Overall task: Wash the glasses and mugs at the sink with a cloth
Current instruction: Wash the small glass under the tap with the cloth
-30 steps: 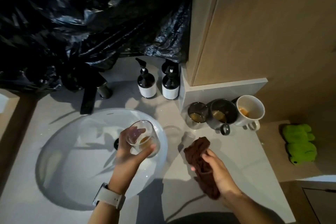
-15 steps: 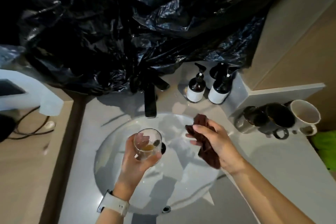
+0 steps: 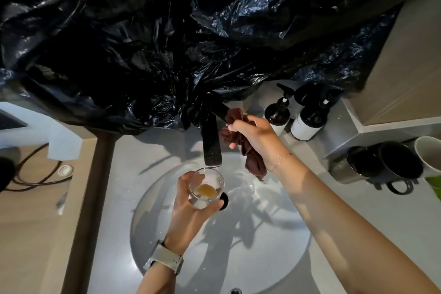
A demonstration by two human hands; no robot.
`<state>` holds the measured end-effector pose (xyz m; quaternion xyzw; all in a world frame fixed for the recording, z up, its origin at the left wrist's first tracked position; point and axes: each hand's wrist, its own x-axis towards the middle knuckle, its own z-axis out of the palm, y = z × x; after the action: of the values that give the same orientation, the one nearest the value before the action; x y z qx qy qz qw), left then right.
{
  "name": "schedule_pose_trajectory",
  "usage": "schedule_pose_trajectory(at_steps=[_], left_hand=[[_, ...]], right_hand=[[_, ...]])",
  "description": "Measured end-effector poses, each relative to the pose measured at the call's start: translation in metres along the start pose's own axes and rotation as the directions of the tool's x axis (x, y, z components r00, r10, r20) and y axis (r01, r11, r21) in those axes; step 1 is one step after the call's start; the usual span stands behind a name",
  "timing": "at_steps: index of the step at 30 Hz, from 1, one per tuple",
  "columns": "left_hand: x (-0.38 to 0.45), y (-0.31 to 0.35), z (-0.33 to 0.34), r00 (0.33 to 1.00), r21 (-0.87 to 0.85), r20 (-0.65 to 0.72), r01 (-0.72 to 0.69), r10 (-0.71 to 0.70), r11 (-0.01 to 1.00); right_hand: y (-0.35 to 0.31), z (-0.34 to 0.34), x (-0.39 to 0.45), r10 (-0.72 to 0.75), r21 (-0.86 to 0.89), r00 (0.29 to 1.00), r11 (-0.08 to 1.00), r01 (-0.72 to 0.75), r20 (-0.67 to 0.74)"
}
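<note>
My left hand (image 3: pixel 188 207) grips a clear glass (image 3: pixel 206 187) with a little amber liquid at its bottom, held upright just under the spout of the black faucet (image 3: pixel 211 143) over the round white sink (image 3: pixel 274 253). My right hand (image 3: pixel 255 135) holds a dark brown cloth (image 3: pixel 253 157) bunched in its fingers, up beside the faucet's handle, the cloth's tail hanging down. On the counter at the right stand a dark glass (image 3: pixel 353 166), a black mug (image 3: pixel 396 169) and a white mug (image 3: pixel 429 155), side by side.
Two dark pump bottles (image 3: pixel 278 112) (image 3: pixel 310 122) with white labels stand behind the sink. Crumpled black plastic sheeting (image 3: pixel 191 38) hangs over the back wall. A wooden surface with a cable (image 3: pixel 31 174) lies to the left. Something green (image 3: pixel 435 186) shows at the right edge.
My right hand with the cloth has risen from over the basin to the faucet handle. My left hand has brought the glass under the spout. The view has shifted left.
</note>
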<state>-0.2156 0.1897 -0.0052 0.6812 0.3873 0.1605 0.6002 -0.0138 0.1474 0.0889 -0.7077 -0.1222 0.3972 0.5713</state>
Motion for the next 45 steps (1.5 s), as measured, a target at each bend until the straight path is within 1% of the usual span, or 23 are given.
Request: schedule_pose_trajectory(at_steps=[4,7,9,11,13,16,19,21,24,26,28,30,32,34,35,38,40,42,43,44,45], left_hand=[[0.005,-0.003,-0.001,1.000,-0.008,-0.006,0.004,-0.004,1.000],[0.009,-0.006,0.000,1.000,-0.010,-0.005,0.015,-0.015,1.000],[0.012,-0.009,0.000,1.000,-0.022,0.005,0.019,-0.019,1.000],[0.014,-0.010,-0.001,1.000,-0.017,0.011,0.021,-0.021,1.000],[0.015,-0.013,-0.002,1.000,-0.011,0.012,0.021,-0.021,1.000],[0.015,-0.017,-0.003,1.000,0.013,-0.006,0.027,-0.027,1.000],[0.015,-0.020,-0.003,1.000,0.035,0.002,0.026,-0.026,0.999],[0.016,-0.022,-0.003,0.999,0.033,0.013,0.031,-0.031,0.999],[0.018,-0.023,-0.003,0.999,0.024,0.025,0.029,-0.030,0.999],[0.023,-0.026,-0.005,0.997,0.028,0.053,0.055,-0.057,0.998],[0.029,-0.030,-0.007,0.990,0.073,0.106,0.083,-0.091,0.994],[0.034,-0.035,-0.010,0.986,0.194,0.138,0.070,-0.097,0.979],[0.039,-0.042,-0.012,0.983,0.386,0.139,0.057,-0.119,0.921],[0.045,-0.049,-0.014,0.978,0.601,0.145,0.032,-0.149,0.799],[0.048,-0.053,-0.016,0.975,0.681,0.152,0.013,-0.159,0.732],[0.056,-0.053,-0.021,0.966,0.856,0.173,-0.050,-0.194,0.515],[0.061,-0.050,-0.022,0.961,0.914,0.194,-0.103,-0.199,0.394],[0.065,-0.049,-0.024,0.956,0.931,0.208,-0.130,-0.205,0.341],[0.067,-0.050,-0.025,0.952,0.930,0.216,-0.133,-0.216,0.343],[0.068,-0.051,-0.025,0.947,0.921,0.225,-0.130,-0.230,0.366],[0.070,-0.051,-0.026,0.942,0.903,0.235,-0.120,-0.240,0.412]], right_hand=[[-0.002,0.006,-0.001,-0.051,0.056,0.998,0.997,0.053,-0.029],[-0.013,0.010,-0.005,-0.125,0.042,0.992,0.991,0.126,-0.033],[-0.014,0.009,-0.011,-0.140,0.020,0.990,0.990,0.140,-0.025],[-0.003,0.005,-0.022,-0.135,0.034,0.991,0.990,0.135,-0.003],[0.017,-0.004,-0.034,-0.101,0.061,0.995,0.993,0.102,-0.023],[0.051,-0.021,-0.056,0.013,0.078,0.992,0.997,-0.004,-0.123],[0.082,-0.037,-0.075,0.106,0.035,0.983,0.994,-0.102,-0.151],[0.099,-0.044,-0.082,0.160,0.041,0.971,0.987,-0.155,-0.178],[0.116,-0.050,-0.088,0.221,0.091,0.949,0.975,-0.205,-0.225],[0.123,-0.051,-0.092,0.243,0.104,0.941,0.969,-0.224,-0.238],[0.129,-0.052,-0.095,0.251,0.113,0.938,0.967,-0.230,-0.238],[0.133,-0.053,-0.096,0.265,0.128,0.934,0.962,-0.240,-0.241],[0.136,-0.054,-0.098,0.280,0.148,0.929,0.957,-0.250,-0.243],[0.138,-0.055,-0.098,0.291,0.157,0.927,0.953,-0.259,-0.237],[0.140,-0.056,-0.098,0.296,0.155,0.926,0.952,-0.265,-0.234],[0.144,-0.061,-0.097,0.308,0.144,0.924,0.949,-0.281,-0.226],[0.146,-0.065,-0.096,0.310,0.136,0.925,0.949,-0.286,-0.221],[0.146,-0.066,-0.097,0.315,0.142,0.924,0.947,-0.289,-0.218],[0.145,-0.066,-0.097,0.324,0.157,0.919,0.943,-0.294,-0.223],[0.145,-0.066,-0.097,0.341,0.178,0.911,0.935,-0.305,-0.231],[0.143,-0.067,-0.097,0.366,0.202,0.899,0.925,-0.323,-0.242]])
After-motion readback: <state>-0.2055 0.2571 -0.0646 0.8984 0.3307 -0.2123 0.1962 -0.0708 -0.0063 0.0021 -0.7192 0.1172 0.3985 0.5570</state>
